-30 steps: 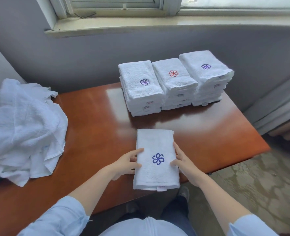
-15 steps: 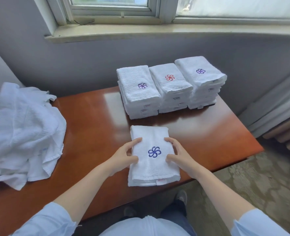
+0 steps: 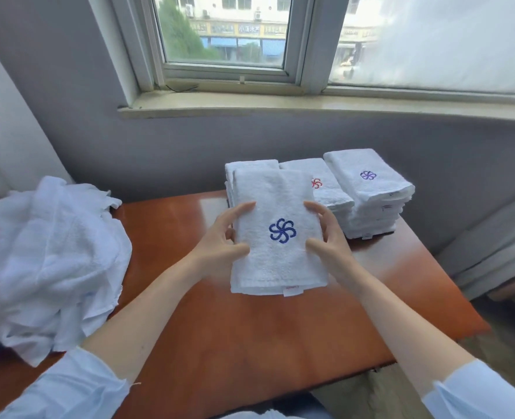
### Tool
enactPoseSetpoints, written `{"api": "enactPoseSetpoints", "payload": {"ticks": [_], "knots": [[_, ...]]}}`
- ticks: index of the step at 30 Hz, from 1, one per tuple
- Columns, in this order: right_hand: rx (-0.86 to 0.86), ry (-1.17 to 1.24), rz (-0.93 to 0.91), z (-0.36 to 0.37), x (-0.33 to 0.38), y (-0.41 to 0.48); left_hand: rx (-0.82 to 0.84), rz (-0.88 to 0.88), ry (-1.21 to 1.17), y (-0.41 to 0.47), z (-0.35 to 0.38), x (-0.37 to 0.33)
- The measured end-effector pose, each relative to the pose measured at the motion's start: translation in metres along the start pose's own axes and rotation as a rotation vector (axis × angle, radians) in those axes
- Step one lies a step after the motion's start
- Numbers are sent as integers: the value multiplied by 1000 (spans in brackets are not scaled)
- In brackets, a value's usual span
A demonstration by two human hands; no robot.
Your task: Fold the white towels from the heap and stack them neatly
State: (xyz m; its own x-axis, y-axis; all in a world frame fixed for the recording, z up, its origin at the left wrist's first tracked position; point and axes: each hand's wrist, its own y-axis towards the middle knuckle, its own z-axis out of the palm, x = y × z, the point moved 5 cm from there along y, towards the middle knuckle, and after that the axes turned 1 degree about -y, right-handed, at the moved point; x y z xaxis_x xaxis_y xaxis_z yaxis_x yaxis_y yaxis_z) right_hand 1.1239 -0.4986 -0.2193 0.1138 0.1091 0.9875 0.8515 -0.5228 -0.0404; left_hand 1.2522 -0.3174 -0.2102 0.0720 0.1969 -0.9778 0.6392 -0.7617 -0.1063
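A folded white towel [image 3: 275, 258] with a blue pinwheel mark is lifted off the brown table [image 3: 250, 343]. My left hand [image 3: 224, 237] grips its left edge and my right hand [image 3: 325, 234] grips its right edge. Behind it, three stacks of folded towels line the table's far side: the left stack [image 3: 250, 165] is mostly hidden by the held towel, the middle stack [image 3: 325, 189] shows a red mark, the right stack [image 3: 368, 189] a purple one. The heap of unfolded white towels [image 3: 47, 261] lies at the table's left end.
A grey wall and a window sill [image 3: 280, 105] run behind the table. Curtains [image 3: 498, 258] hang at the right, beside the table's right edge. Carpeted floor [image 3: 498, 352] lies below at the right.
Both hands have lifted the folded towel off the table and carried it away from me, in front of the left stack. My view has tilted up to show the window.
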Motion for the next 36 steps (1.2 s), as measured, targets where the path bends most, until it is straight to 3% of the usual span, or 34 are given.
{"api": "enactPoseSetpoints", "payload": {"ticks": [10,20,28,36], "knots": [[172,-50,-45,-8,33,132,-149,-46,27,95,-32,-31],[271,-151,107,0,-11,215,-194,-190,128,173,-47,19],[381,-602,148,9,-48,230,-181,-417,424,184,-41,67],[410,-918,138,9,-28,237,-168,-436,552,189,-35,55]]}}
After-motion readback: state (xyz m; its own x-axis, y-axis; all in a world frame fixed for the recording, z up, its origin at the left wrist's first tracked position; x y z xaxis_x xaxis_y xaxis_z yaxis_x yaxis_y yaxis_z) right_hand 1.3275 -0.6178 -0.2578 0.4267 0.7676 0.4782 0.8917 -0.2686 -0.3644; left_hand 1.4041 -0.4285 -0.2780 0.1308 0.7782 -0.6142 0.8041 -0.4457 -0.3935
